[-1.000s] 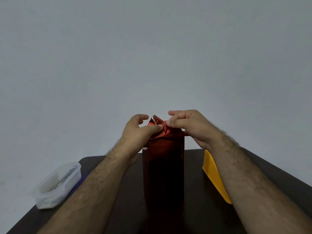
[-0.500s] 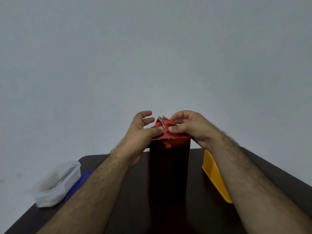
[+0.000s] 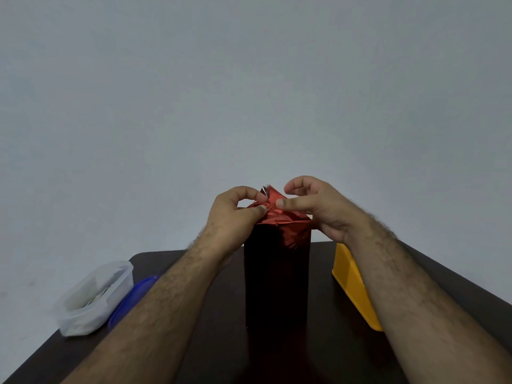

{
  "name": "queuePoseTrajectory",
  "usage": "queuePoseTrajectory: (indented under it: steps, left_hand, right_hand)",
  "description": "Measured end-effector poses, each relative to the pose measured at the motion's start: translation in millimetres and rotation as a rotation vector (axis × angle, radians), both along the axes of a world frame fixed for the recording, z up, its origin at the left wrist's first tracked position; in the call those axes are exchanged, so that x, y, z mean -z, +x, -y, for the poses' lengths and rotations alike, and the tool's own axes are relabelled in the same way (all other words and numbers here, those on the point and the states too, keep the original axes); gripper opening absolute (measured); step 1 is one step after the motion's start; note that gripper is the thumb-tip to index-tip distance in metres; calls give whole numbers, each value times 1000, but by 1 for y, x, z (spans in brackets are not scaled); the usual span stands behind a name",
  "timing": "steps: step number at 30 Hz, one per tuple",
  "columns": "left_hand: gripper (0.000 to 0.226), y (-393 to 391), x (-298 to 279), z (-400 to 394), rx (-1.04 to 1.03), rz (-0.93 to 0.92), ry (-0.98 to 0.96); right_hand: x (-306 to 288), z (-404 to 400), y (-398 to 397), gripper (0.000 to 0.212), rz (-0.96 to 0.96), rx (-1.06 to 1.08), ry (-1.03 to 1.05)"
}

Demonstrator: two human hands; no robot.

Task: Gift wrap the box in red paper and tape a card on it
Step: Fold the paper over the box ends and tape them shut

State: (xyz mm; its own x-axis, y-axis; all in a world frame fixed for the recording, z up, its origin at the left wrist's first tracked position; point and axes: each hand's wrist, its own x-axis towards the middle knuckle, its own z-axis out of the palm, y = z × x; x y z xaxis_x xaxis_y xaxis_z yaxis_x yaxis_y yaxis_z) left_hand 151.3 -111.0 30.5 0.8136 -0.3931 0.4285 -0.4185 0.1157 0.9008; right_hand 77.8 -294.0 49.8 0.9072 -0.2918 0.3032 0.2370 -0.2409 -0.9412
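Note:
A tall box wrapped in shiny red paper (image 3: 277, 273) stands upright in the middle of the dark table (image 3: 327, 342). At its top the paper end is gathered into a crumpled peak with a jagged edge (image 3: 273, 200). My left hand (image 3: 235, 214) pinches the left fold of that peak between thumb and curled fingers. My right hand (image 3: 318, 203) presses its thumb on the paper from the right, with the other fingers curled above it. No card or tape is visible.
A clear plastic tub (image 3: 94, 297) with something pale inside sits at the table's left edge, its blue lid (image 3: 133, 295) lying beside it. A yellow container (image 3: 354, 286) stands to the right of the box, partly behind my right forearm. A plain grey wall lies beyond.
Both hands have shifted on the paper peak: the left hand's fingers curled in to pinch the fold, and the right hand's fingers lifted off while its thumb stays on the paper.

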Motion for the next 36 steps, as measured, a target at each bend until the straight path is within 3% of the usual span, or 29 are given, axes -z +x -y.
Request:
queuePoseTrajectory:
  steps: [4,11,16,23,26,29,32,36]
  left_hand:
    - [7,2,2,2,-68,32,25]
    - [25,3,3,1,10,46,-47]
    - [9,5,2,-1,123,-59,-111]
    - [18,3,2,1,262,-264,-254]
    - [16,2,2,2,268,-278,-263]
    - [11,0,1,1,254,-274,-254]
    - [7,-1,2,2,197,-248,-242]
    - [19,-1,4,3,152,-198,-189]
  right_hand:
    - [-10,-2,-10,41,89,188,-220]
    - [-21,-4,-19,6,-58,93,-321]
    - [-21,-7,-16,20,-70,72,-170]
    - [-19,-5,-13,16,-123,77,-146]
    - [-18,-6,-11,35,-155,48,-143]
    - [-14,-4,-7,26,-154,20,-145]
    - [-13,-5,-4,30,-152,21,-117]
    - [-14,-10,-6,28,-132,29,-70]
